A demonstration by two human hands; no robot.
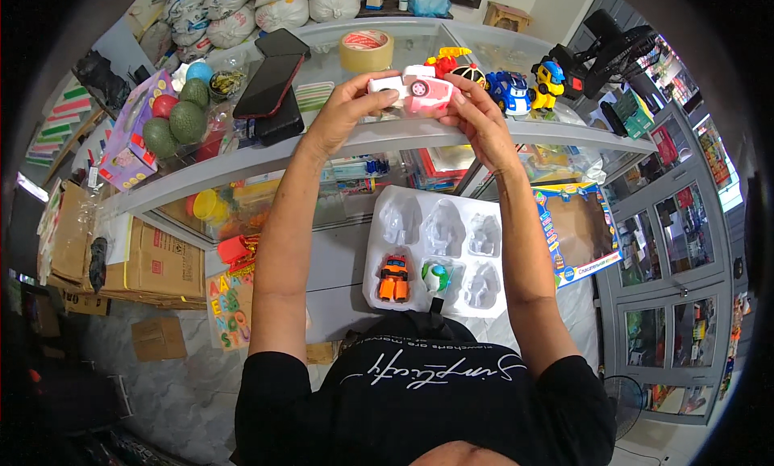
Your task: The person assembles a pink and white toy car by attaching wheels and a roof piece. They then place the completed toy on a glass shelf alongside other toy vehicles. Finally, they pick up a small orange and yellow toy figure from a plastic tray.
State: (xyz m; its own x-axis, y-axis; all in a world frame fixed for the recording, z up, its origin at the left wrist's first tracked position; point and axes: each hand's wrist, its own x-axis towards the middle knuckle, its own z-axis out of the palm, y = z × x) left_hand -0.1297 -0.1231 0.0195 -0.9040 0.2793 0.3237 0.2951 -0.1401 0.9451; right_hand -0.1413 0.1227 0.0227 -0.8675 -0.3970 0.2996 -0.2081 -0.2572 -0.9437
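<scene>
Both hands hold a pink and white toy car [429,97] over the front edge of the glass counter. My left hand [345,110] pinches its white end between thumb and fingers. My right hand [484,121] grips the pink end, and a wheel shows on the side facing me. Just beyond stand a red and yellow toy [448,61], a blue and white toy car [511,93] and a yellow and blue toy robot [549,84]. Below, a white moulded tray [375,244] carries an orange toy vehicle [394,280] and a green and white toy [436,277] in its lower compartments.
A tape roll [366,52], a black phone-like case [272,83] and a bag of green and red balls [187,118] lie on the counter [339,140]. An opened blue toy box [577,236] is right of the tray. Cardboard boxes [165,260] stand left; a black fan [613,51] stands far right.
</scene>
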